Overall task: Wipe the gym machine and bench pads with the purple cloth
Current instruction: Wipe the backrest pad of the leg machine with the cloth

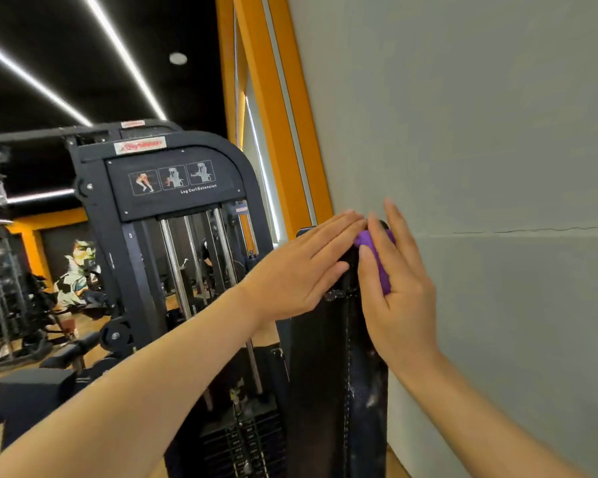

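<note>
Fingers of the right hand (399,288) lie nearly straight over the purple cloth (377,260), pressing the bunched fabric against the upper right edge of the upright black pad (335,374); only a strip of purple shows between the thumb and the index finger, the rest being hidden under the palm. This flat, released press, rather than a clenched grasp, probably spreads the load so that the cloth stays in contact with the vinyl during a stroke. Fingers of the left hand (301,270) are likewise extended and together, grasping nothing, laid across the top left of the pad, their tips meeting the right hand's above the pad's upper end; the likely purpose is to brace the pad against the wiping pressure. Both bare forearms reach up to the pad from below. The pad shows a stitched seam down its length and pale smears lower down, so the lower part appears not yet wiped. Just right of the pad is a grey wall (480,132); left of the pad stands the leg curl/extension machine (173,188) with its instruction placard and chrome guide rods. At the foot of the pad, a weight stack (242,443) is partly visible.
</note>
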